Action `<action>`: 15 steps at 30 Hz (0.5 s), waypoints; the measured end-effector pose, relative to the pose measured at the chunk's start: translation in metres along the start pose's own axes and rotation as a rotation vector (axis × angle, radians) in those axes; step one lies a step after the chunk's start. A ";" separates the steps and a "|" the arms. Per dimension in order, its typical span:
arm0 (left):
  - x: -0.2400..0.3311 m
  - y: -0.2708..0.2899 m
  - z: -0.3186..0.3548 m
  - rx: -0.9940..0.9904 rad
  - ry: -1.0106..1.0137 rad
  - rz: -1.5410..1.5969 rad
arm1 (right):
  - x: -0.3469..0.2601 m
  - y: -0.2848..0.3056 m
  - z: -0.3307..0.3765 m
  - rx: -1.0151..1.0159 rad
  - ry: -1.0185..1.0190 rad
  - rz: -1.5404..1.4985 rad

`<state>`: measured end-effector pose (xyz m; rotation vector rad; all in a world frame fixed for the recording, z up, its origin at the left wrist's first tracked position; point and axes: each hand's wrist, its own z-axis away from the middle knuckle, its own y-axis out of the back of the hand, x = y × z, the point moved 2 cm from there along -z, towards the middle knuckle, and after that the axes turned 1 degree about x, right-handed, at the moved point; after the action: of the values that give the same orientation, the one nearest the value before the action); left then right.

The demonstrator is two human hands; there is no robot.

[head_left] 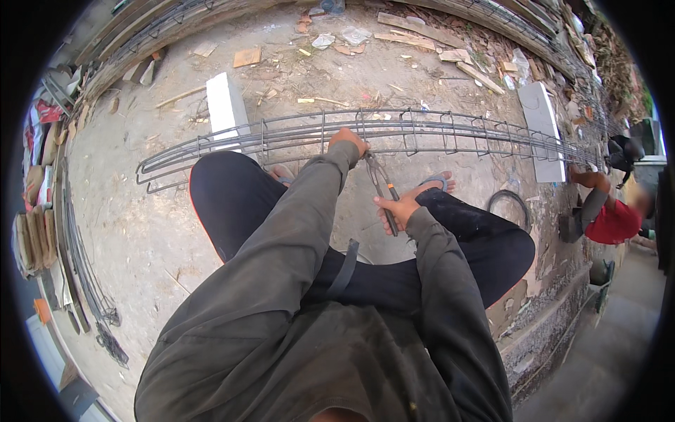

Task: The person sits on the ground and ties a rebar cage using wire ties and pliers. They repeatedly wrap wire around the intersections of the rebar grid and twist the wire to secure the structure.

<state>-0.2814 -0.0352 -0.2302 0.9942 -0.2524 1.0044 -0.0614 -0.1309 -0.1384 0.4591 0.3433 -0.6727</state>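
In the head view, the left hand (347, 140) is closed around a bar of the long rebar cage (394, 133), which lies across two white blocks (226, 107) on the dirt ground (140, 211) in front of the person's knees. The right hand (398, 209) is clenched on the handles of the pincers (380, 178), whose head reaches up to the cage just beside the left hand. Another person in a red shirt (613, 219) crouches at the cage's right end.

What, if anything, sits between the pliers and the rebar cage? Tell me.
Nothing visible does. The right hand holds the pliers, whose tip reaches up to the rebar cage just beside the left hand, which grips a cage bar. Whether the tip touches the steel is too small to tell.
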 end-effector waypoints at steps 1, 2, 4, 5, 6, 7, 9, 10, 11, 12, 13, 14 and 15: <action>0.002 -0.001 0.006 0.024 0.015 -0.020 | -0.001 0.000 0.006 0.001 -0.014 0.074; 0.006 0.001 0.008 0.011 0.003 -0.030 | -0.003 0.000 0.012 0.002 -0.028 0.147; 0.013 0.008 0.010 -0.012 -0.018 -0.053 | -0.014 0.005 0.031 0.453 0.145 0.541; 0.008 0.005 0.004 -0.046 0.008 -0.058 | -0.020 0.004 0.040 0.680 0.236 0.735; 0.007 0.006 0.003 -0.032 0.002 -0.058 | -0.023 0.002 0.045 0.774 0.391 0.828; 0.007 0.005 0.003 -0.025 -0.008 -0.061 | -0.023 -0.001 0.050 0.869 0.541 0.915; 0.006 0.004 0.006 -0.029 -0.013 -0.035 | -0.020 -0.005 0.049 0.977 0.687 1.060; 0.009 0.007 0.006 -0.057 -0.018 -0.050 | -0.017 -0.005 0.043 0.996 0.675 1.122; 0.012 0.008 0.007 -0.090 -0.019 -0.062 | -0.011 -0.005 0.037 1.010 0.658 1.188; 0.013 0.008 0.009 -0.124 -0.021 -0.073 | -0.003 -0.007 0.027 1.020 0.603 1.199; 0.013 0.009 0.011 -0.097 -0.027 -0.074 | -0.002 -0.007 0.018 1.034 0.559 1.213; 0.013 0.009 0.013 -0.070 -0.033 -0.075 | 0.001 -0.006 0.012 1.047 0.515 1.226; 0.014 0.009 0.014 -0.044 -0.040 -0.075 | 0.007 -0.006 0.007 0.980 0.500 1.156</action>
<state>-0.2776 -0.0370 -0.2086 0.9776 -0.2669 0.9081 -0.0593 -0.1424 -0.1370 1.6069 0.1362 0.4933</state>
